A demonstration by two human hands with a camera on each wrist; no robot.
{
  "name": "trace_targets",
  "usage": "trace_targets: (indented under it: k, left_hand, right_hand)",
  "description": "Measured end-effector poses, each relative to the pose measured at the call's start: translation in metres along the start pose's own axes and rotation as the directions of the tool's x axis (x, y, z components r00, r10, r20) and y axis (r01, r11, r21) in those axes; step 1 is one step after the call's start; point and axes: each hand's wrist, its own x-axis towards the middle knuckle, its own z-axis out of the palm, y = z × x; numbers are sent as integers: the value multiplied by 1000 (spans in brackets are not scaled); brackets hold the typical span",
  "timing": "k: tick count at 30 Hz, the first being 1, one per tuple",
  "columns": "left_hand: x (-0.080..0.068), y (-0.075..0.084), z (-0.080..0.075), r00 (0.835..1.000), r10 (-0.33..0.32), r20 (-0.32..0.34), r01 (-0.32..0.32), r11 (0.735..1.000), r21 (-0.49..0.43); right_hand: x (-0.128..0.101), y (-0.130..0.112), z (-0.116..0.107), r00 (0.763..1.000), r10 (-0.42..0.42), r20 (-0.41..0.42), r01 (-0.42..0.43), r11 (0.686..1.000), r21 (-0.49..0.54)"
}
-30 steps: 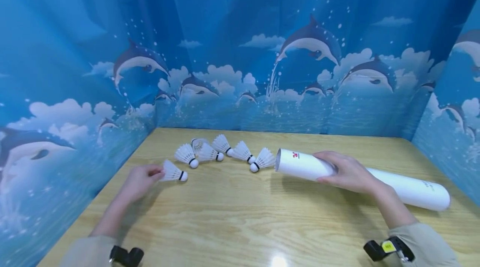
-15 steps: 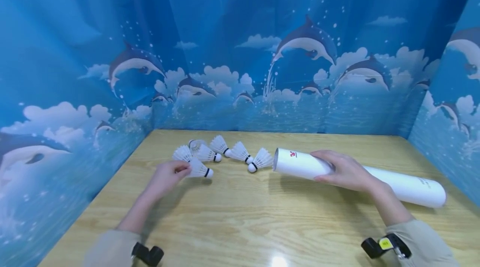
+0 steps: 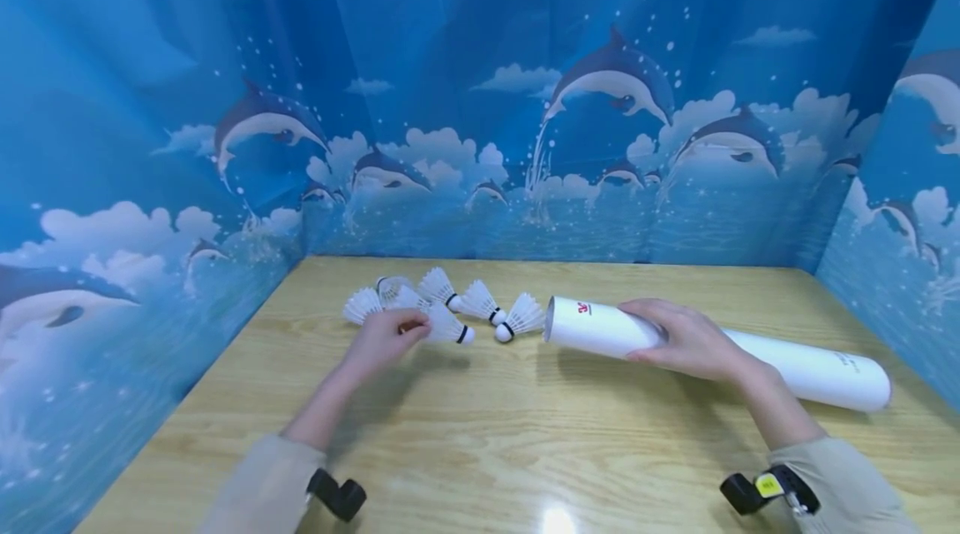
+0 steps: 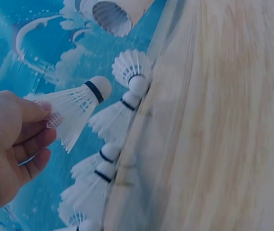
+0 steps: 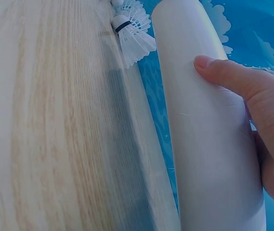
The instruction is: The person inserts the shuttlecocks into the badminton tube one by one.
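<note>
A blue dolphin-print curtain [image 3: 450, 42] is hanging behind & along both sides of a wood-grain surface [image 3: 480, 434]. Six loose shuttlecocks [image 3: 480, 301], white w/ dark bands, are lying in a row/cluster toward the back. The L hand [image 3: 385, 340] is pinching another, the held shuttlecock [image 3: 446, 324], by its skirt rim, clear of the surface; its cork is pointing toward the white shuttlecock tube [image 3: 795, 367]. The R hand [image 3: 686, 340] is gripping that tube, whose mouth is facing the shuttlecocks & seems to be tipping up off the surface.

Step in hand, prob.: bringing the held shuttlecock over to the tube. Next move is likely calling for clearing the rightmost shuttlecock [image 3: 527, 314], just beside the mouth, then lining cork up w/ mouth while R is bracing the tube. Can't tell if anything's sitting inside.

Fingers: L thumb & fingers [image 4: 42, 139] are closing to abt the skirt's thickness, lower ones curling underneath. R thumb & fingers are spreading wide round the tube's girth, grasping it; undersides are hidden.
</note>
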Motion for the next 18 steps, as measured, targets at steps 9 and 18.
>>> trace_targets:
  k: [9,18]
  left_hand:
    - [12,16,13,1000,13,3,-13,997,-71]
    - [22,28,28,999,30,-29,-33,994,-106]
  right_hand:
    - [2,0,1,1000,-18,-4,18,1000,-6]
    - [1,-2,1,1000,-14,-9,14,1000,-8]
